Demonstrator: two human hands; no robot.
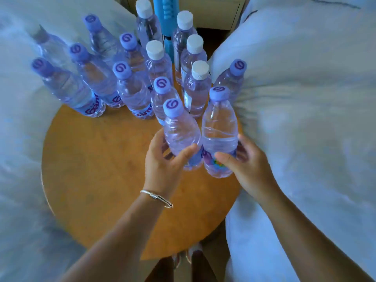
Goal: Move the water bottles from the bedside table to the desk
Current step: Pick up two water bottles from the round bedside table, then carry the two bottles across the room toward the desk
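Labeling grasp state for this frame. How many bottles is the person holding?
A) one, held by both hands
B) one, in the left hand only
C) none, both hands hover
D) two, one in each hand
D: the left hand has its grip round the nearer purple-capped bottle, and the right hand wraps the purple-capped bottle beside it, both over the round wooden table.

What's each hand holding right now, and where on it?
Left hand grips a purple-capped bottle around its lower body, at the label. Right hand grips the neighbouring purple-capped bottle the same way, low on its body.
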